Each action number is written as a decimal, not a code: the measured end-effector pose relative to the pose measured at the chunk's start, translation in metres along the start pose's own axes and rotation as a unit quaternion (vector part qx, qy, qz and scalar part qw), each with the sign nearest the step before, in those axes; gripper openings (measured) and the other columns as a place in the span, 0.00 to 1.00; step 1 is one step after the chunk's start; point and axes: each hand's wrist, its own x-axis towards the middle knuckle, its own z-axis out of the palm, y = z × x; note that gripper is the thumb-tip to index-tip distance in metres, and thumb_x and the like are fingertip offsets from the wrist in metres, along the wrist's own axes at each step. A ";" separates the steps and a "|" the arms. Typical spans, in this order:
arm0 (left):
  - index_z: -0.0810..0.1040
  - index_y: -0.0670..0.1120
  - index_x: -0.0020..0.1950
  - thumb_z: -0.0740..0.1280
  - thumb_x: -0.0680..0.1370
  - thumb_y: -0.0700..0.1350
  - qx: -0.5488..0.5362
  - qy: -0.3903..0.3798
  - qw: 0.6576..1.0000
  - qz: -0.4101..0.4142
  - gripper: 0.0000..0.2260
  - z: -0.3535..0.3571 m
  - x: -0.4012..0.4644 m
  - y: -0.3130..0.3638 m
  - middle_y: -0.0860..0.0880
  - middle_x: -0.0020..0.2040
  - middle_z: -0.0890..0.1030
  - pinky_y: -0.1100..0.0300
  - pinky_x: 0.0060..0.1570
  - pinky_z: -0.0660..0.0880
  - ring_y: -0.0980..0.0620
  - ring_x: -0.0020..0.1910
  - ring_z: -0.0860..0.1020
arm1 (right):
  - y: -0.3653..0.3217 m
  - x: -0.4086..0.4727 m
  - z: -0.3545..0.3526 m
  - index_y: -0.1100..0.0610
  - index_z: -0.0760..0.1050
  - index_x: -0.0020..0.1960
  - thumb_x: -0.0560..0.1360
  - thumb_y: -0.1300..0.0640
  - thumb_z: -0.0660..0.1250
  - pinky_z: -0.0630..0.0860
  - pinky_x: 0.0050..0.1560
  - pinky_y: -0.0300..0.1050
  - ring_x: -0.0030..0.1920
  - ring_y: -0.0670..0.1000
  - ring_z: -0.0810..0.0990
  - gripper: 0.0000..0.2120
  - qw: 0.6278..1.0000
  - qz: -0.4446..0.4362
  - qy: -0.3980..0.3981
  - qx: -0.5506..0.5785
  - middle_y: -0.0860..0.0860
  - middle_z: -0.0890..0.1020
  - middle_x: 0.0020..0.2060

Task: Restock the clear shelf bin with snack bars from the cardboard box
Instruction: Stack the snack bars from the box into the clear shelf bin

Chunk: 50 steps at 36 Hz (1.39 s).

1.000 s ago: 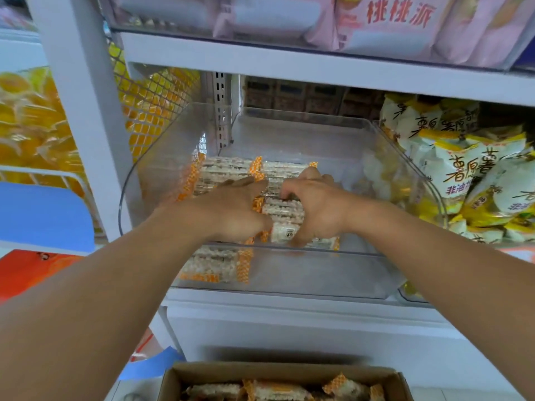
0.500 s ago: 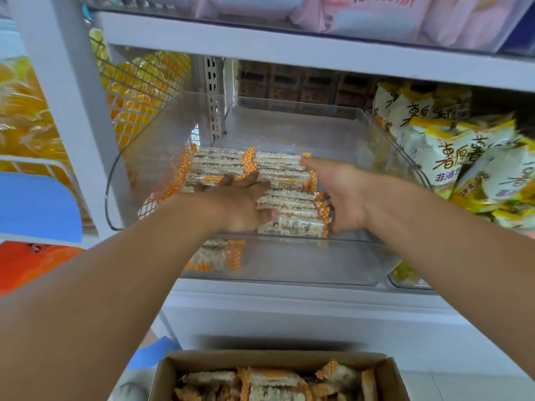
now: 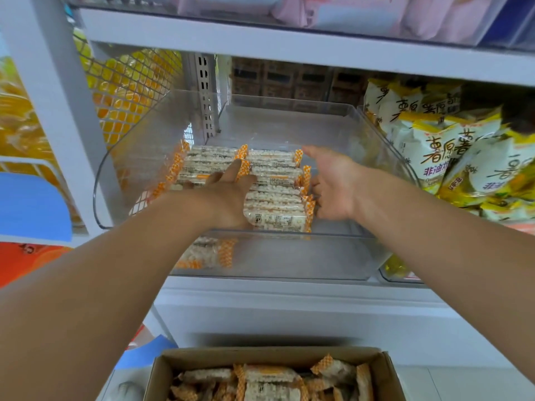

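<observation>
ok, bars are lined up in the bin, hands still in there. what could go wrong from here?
1. The right hand is open beside the orange ends of the bars; pulling out could snag one and skew the rows.
2. The left hand lies flat on the rows, so lifting it carelessly may drag a bar.
3. The nearest bar sits by the low front wall of the bin and might slide over.

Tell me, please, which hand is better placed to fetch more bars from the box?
Right, probably. The right hand is open and beside the bars, holding nothing, while the left hand rests flat on them. The box sits below both.
</observation>
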 end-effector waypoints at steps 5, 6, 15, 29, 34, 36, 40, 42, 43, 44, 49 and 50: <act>0.34 0.57 0.80 0.66 0.78 0.62 0.038 -0.006 0.999 -0.014 0.45 0.003 0.006 0.002 0.58 0.78 0.31 0.30 0.72 0.48 0.44 0.80 0.38 | -0.002 -0.005 -0.003 0.58 0.77 0.45 0.84 0.45 0.56 0.77 0.38 0.48 0.33 0.51 0.81 0.20 1.000 -0.010 0.003 -0.010 0.53 0.83 0.31; 0.33 0.58 0.79 0.64 0.78 0.63 0.047 -0.013 0.999 -0.016 0.44 0.003 0.007 0.001 0.58 0.78 0.31 0.30 0.73 0.47 0.45 0.79 0.38 | 0.000 -0.004 -0.001 0.58 0.75 0.39 0.84 0.45 0.55 0.77 0.32 0.47 0.28 0.51 0.80 0.23 1.000 -0.010 -0.009 -0.012 0.54 0.81 0.25; 0.31 0.58 0.78 0.62 0.80 0.55 0.037 -0.040 0.998 -0.018 0.41 0.003 0.007 -0.001 0.60 0.77 0.28 0.32 0.73 0.44 0.47 0.79 0.35 | 0.004 0.010 0.000 0.60 0.68 0.73 0.82 0.36 0.52 0.71 0.66 0.51 0.67 0.53 0.75 0.32 0.998 -0.014 -0.047 -0.028 0.55 0.74 0.69; 0.34 0.57 0.79 0.61 0.80 0.57 0.031 -0.027 0.999 -0.009 0.39 0.001 0.005 0.000 0.61 0.78 0.31 0.31 0.73 0.44 0.46 0.79 0.36 | -0.002 0.015 0.003 0.54 0.57 0.79 0.81 0.34 0.51 0.58 0.72 0.48 0.75 0.51 0.62 0.34 0.994 -0.027 -0.054 -0.086 0.51 0.68 0.69; 0.36 0.58 0.80 0.63 0.78 0.60 0.031 -0.006 0.999 0.007 0.42 0.002 0.004 -0.003 0.60 0.78 0.32 0.34 0.73 0.47 0.46 0.80 0.38 | 0.000 0.010 0.005 0.50 0.60 0.79 0.82 0.36 0.54 0.57 0.76 0.54 0.77 0.55 0.61 0.30 0.994 -0.066 0.031 -0.084 0.51 0.62 0.78; 0.35 0.58 0.80 0.65 0.77 0.60 0.022 0.001 1.000 0.006 0.44 0.002 0.002 -0.004 0.58 0.79 0.32 0.34 0.73 0.47 0.45 0.80 0.38 | -0.001 0.003 0.001 0.53 0.57 0.80 0.83 0.38 0.53 0.55 0.75 0.53 0.78 0.55 0.59 0.30 0.986 -0.104 0.065 -0.110 0.51 0.60 0.79; 0.35 0.58 0.80 0.67 0.76 0.61 0.007 0.033 0.999 0.006 0.46 -0.007 -0.010 -0.004 0.57 0.79 0.33 0.34 0.73 0.47 0.45 0.80 0.39 | 0.001 -0.027 -0.006 0.59 0.75 0.65 0.82 0.39 0.57 0.69 0.60 0.47 0.61 0.55 0.77 0.26 0.941 -0.236 0.121 -0.210 0.54 0.80 0.60; 0.44 0.55 0.81 0.70 0.74 0.59 -0.027 0.103 0.994 0.007 0.45 -0.015 -0.023 -0.004 0.53 0.82 0.43 0.40 0.74 0.53 0.44 0.80 0.48 | 0.010 -0.054 -0.010 0.63 0.79 0.46 0.82 0.42 0.60 0.75 0.47 0.46 0.42 0.53 0.80 0.23 0.857 -0.402 0.165 -0.277 0.53 0.82 0.38; 0.54 0.51 0.80 0.70 0.75 0.56 -0.064 0.160 0.985 0.013 0.39 -0.020 -0.033 -0.002 0.48 0.81 0.54 0.47 0.72 0.60 0.44 0.78 0.58 | 0.017 -0.068 -0.014 0.64 0.79 0.41 0.81 0.44 0.60 0.77 0.43 0.51 0.37 0.55 0.81 0.24 0.815 -0.469 0.164 -0.300 0.55 0.82 0.34; 0.66 0.48 0.75 0.70 0.76 0.54 -0.104 0.235 0.966 0.027 0.30 -0.023 -0.045 0.000 0.44 0.74 0.69 0.57 0.64 0.67 0.46 0.70 0.69 | 0.025 -0.084 -0.016 0.65 0.79 0.38 0.80 0.45 0.61 0.78 0.40 0.53 0.34 0.56 0.82 0.25 0.792 -0.497 0.133 -0.329 0.57 0.82 0.31; 0.80 0.42 0.39 0.64 0.77 0.49 -0.116 0.449 0.867 0.179 0.13 -0.004 -0.114 0.017 0.48 0.33 0.78 0.73 0.32 0.64 0.55 0.33 0.73 | 0.103 -0.121 -0.017 0.61 0.82 0.45 0.79 0.47 0.67 0.82 0.34 0.46 0.40 0.54 0.86 0.17 0.810 -0.126 -0.245 -0.518 0.56 0.85 0.40; 0.79 0.42 0.37 0.63 0.77 0.51 -0.093 0.400 0.883 0.225 0.15 0.011 -0.122 0.021 0.49 0.30 0.76 0.72 0.32 0.63 0.54 0.32 0.72 | 0.130 -0.115 -0.016 0.61 0.81 0.51 0.79 0.44 0.66 0.83 0.37 0.45 0.44 0.55 0.86 0.19 0.753 -0.060 -0.287 -0.589 0.56 0.85 0.45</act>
